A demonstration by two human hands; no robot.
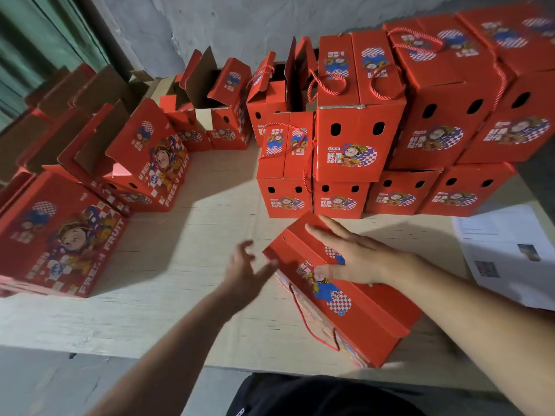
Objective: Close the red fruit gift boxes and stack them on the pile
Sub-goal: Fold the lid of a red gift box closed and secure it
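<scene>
Boxes [168,139] with open lids line the table [186,235] at left. Left hand [244,273], blurred, hovers with fingers spread, holding nothing. Right hand [351,253] presses flat on a closed box [354,313], near the pile [420,121].

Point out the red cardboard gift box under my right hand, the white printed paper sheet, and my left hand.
Red cardboard gift box [360,319], head view, top flap.
White printed paper sheet [507,250], head view, middle of the page.
Left hand [243,271], head view, palm area, blurred.
</scene>
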